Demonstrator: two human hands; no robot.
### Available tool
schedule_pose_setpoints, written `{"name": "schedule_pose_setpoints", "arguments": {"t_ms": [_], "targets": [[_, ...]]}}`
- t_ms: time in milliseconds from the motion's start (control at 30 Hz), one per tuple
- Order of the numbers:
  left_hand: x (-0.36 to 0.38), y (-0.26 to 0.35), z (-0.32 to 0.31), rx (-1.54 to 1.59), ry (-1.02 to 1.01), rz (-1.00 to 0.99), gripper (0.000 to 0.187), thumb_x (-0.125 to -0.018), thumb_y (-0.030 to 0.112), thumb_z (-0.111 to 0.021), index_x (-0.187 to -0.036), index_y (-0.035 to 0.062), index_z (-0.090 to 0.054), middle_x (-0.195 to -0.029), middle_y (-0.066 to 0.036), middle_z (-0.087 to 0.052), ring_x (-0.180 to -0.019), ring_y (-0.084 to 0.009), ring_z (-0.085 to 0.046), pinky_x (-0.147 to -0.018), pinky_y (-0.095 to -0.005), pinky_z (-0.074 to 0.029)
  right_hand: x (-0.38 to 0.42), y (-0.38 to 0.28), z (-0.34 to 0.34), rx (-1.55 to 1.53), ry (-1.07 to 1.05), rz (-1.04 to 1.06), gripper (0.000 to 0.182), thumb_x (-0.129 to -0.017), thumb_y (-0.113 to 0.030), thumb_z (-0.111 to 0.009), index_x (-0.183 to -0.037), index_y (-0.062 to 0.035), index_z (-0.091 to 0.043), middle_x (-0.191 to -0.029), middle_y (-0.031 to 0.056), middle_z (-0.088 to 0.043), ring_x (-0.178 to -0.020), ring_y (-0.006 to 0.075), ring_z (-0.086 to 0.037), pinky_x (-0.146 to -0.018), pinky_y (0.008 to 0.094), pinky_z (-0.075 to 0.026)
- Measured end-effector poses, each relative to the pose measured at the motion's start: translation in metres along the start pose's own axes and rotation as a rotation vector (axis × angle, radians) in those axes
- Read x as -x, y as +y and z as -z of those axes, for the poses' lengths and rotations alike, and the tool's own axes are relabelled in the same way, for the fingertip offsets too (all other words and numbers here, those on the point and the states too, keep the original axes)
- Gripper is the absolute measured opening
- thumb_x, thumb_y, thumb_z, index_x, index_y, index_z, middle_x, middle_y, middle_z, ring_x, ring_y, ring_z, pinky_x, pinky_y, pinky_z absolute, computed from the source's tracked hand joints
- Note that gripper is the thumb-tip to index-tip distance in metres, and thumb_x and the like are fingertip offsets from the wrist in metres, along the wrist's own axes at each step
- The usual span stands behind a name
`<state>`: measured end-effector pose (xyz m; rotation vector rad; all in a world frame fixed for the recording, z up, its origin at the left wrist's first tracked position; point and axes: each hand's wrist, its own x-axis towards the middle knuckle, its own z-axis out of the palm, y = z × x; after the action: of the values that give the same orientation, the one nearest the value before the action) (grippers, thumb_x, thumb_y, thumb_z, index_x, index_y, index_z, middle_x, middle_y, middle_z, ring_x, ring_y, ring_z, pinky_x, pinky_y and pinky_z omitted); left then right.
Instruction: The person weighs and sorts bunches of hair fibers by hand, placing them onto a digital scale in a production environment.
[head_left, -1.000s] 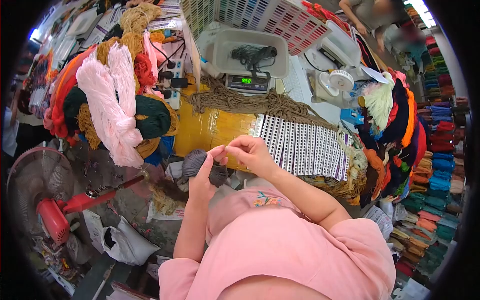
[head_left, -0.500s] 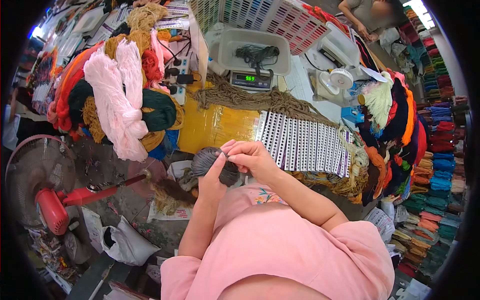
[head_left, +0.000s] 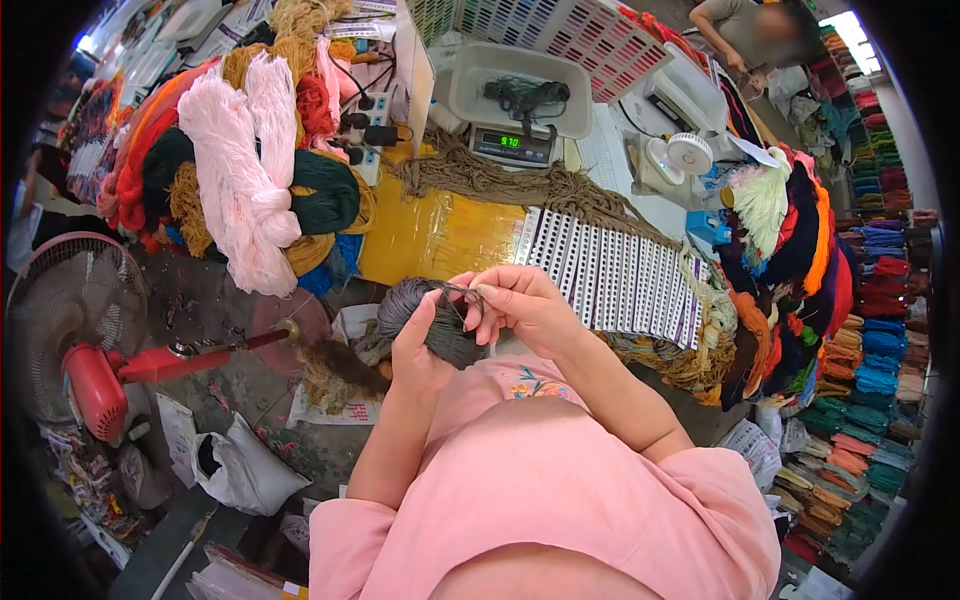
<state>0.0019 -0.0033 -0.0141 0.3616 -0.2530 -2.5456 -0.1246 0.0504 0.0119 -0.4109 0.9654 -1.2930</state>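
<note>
Dark grey yarn [head_left: 458,296] runs between my two hands in front of my pink shirt. My left hand [head_left: 422,350] pinches one end of it with thumb and fingertips. On the other side, my right hand [head_left: 528,308] grips it with the thumb bent over the fingers. A thick grey skein [head_left: 400,305] hangs just behind and below my left hand at the table's front edge, partly covered by the hands. Beyond my right hand lie strips of punched cards [head_left: 610,275].
A scale [head_left: 512,145] reading 9.70 carries a white tray [head_left: 465,90] with dark yarn inside. Pink skeins [head_left: 235,170] hang at the left, above a red fan [head_left: 95,390]. Brown yarn [head_left: 540,190] crosses the table. Another person [head_left: 735,35] is at the top right.
My hands have drawn slightly apart, and a loop of grey yarn now shows between them. The scale reading went from 9.69 to 9.70. The view has shifted a little.
</note>
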Motion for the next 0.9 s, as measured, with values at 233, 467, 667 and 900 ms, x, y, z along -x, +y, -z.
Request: {"name": "schedule_pose_setpoints", "arguments": {"t_ms": [233,467,667,900], "targets": [[0.002,-0.001,-0.005,-0.006,-0.015,0.009,0.038,-0.078,0.024,-0.042,-0.106,-0.0023,-0.038,-0.071,-0.010,-0.045,-0.062,-0.0215,-0.045,-0.061,-0.0344,-0.037,0.006,-0.001,-0.003,0.005,0.013,-0.003,0.022,-0.082,-0.013,-0.040,-0.094,0.0037,-0.047,-0.068,0.0067,-0.055,-0.052,0.0087,-0.053,-0.046,0.0161,-0.041],[0.001,-0.005,0.000,-0.021,0.093,0.011,0.017,-0.078,0.012,-0.043,-0.092,0.0028,-0.045,-0.071,-0.008,-0.046,-0.060,-0.0181,-0.046,-0.053,-0.0312,-0.040,0.010,-0.005,-0.007,0.087,0.023,-0.014,0.022,-0.082,-0.013,-0.040,-0.093,0.0042,-0.048,-0.070,0.0070,-0.055,-0.054,0.0092,-0.054,-0.048,0.0173,-0.042],[-0.002,-0.009,-0.004,0.038,0.225,-0.003,0.007,-0.080,0.008,-0.041,-0.083,0.0066,-0.047,-0.072,-0.007,-0.048,-0.062,-0.0160,-0.048,-0.053,-0.0294,-0.042,0.010,-0.008,-0.005,0.122,0.070,-0.040,0.020,-0.081,-0.011,-0.041,-0.091,0.0044,-0.050,-0.070,0.0085,-0.056,-0.055,0.0128,-0.056,-0.045,0.0180,-0.044],[-0.005,-0.011,-0.011,-0.025,0.169,-0.001,0.007,-0.078,0.005,-0.043,-0.084,0.0035,-0.047,-0.084,-0.009,-0.051,-0.070,-0.0150,-0.049,-0.065,-0.0288,-0.043,0.007,-0.005,0.005,0.313,0.064,-0.003,0.020,-0.080,-0.011,-0.044,-0.090,0.0039,-0.052,-0.072,0.0040,-0.056,-0.052,0.0074,-0.051,-0.046,0.0162,-0.040]]}}
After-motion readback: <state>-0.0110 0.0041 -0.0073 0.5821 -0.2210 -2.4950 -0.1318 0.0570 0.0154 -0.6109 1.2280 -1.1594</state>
